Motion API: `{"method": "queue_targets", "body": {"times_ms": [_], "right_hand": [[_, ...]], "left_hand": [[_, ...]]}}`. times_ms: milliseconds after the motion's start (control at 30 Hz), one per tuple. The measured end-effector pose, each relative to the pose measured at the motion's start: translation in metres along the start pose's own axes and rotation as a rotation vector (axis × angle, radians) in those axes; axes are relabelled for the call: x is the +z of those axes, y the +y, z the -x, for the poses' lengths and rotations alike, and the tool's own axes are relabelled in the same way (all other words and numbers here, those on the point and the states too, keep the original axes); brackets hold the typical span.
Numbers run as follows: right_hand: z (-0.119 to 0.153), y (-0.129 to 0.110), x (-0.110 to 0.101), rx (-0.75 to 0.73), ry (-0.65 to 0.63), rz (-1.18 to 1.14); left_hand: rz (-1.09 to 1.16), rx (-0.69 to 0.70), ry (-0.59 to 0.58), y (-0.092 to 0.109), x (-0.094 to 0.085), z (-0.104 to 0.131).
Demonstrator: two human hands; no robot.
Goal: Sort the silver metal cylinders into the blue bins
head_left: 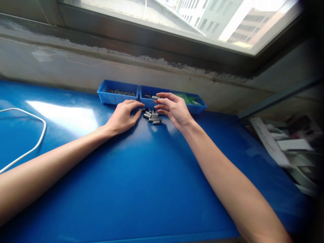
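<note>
My left hand [126, 117] rests at the left of a pile of small grey metal blocks [153, 116] on the table. Its thumb and index finger close on the end of one small dark metal block [142, 109]. Over the front of the middle blue bin, my right hand [174, 108] pinches a small silvery metal block [155, 97] between thumb and fingers. The pile lies loose in front of the bins, between my two hands, with several blocks on top of one another. My right fingers hide part of the middle bin.
Three joined blue bins stand along the wall: a left bin [111, 98] with many small grey parts, a middle bin [145, 90] with a few metal pieces, a right bin [199, 108] with green material. A white cable [43, 130] curves over the blue table [141, 189]. Blurred items lie at right.
</note>
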State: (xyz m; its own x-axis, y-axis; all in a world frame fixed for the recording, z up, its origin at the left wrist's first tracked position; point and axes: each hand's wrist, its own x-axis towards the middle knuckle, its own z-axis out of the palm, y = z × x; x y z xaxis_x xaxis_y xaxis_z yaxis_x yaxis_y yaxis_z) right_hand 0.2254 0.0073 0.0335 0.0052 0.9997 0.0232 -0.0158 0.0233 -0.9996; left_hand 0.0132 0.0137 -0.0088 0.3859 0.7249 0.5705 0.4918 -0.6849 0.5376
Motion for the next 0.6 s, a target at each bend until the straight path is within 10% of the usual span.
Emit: {"method": "queue_targets", "body": {"times_ms": [233,600], "right_hand": [[-0.0016,-0.0015,0.0005,0.019,0.097,-0.035],[0.0006,0.0011,0.0015,-0.024,0.024,0.062]], "left_hand": [[-0.166,0.075,-0.152,-0.0077,0.0063,0.0028],[-0.105,0.051,-0.077,-0.0042,-0.0003,0.0035]]}}
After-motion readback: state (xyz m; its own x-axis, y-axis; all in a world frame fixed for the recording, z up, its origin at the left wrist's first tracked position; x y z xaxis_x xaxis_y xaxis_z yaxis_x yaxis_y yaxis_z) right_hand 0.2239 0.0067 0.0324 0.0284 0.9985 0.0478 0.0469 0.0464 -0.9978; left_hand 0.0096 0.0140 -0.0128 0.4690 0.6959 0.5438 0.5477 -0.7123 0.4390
